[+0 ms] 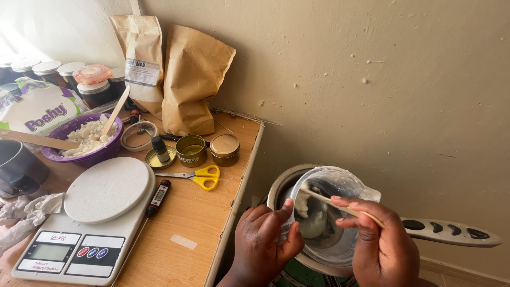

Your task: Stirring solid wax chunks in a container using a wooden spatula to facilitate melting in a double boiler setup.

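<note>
Here, in the head view, the left hand wraps its grip around the side of a clear plastic cup with white smears on its walls. The cup sits inside a round metal pot, low down beside the wooden table and close to the wall. The right hand pinches a thin flat wooden stick, and the far end of the stick rests against the cup's inner wall. A soft white lump lies at the bottom of the cup. It looks like half-melted wax, but the view is too dim to be sure.

To stir well, I think the left hand should keep the cup steady and upright. The stick should scrape the walls slowly, so the white bits slide down and nothing spills over the rim.

A white power strip lies on the floor just to the right of the pot.

Up on the table stands a white kitchen scale with a round plate. A black pen-shaped thermometer lies just beside it. Yellow-handled scissors lie near two small gold tins. A purple bowl holds white flakes and another wooden stick. Two brown paper bags lean against the wall behind.
</note>
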